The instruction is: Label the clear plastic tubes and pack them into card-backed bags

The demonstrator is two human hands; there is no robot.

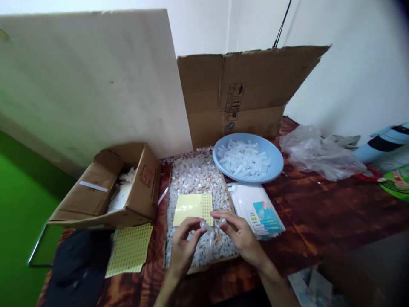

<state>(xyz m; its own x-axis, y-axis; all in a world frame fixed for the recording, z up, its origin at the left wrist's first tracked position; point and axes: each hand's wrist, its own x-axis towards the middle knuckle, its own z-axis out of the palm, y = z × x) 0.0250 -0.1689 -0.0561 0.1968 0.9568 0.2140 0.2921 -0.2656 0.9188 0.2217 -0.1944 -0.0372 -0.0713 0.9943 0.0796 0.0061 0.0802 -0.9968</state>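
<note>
My left hand (185,243) pinches a small clear plastic tube (207,227) between thumb and forefinger, over a shallow cardboard tray (194,270). Opposite it, my right hand (241,238) is curled, with a small clear plastic piece (223,220) at its thumb and fingers; its exact shape is too small to make out. The right fingertips are by the edge of a yellow label sheet (188,208) printed with rows of small marks on its right side. That sheet lies on many small whitish plastic pieces (200,177) filling the tray.
A blue basin (277,164) of clear tubes stands behind, near a packet of white bags (246,200). At left are an open cardboard box (145,187), more yellow label sheets (131,249) and a black cloth item (78,264). Crumpled plastic (319,151) and a blue bottle (377,145) are at right.
</note>
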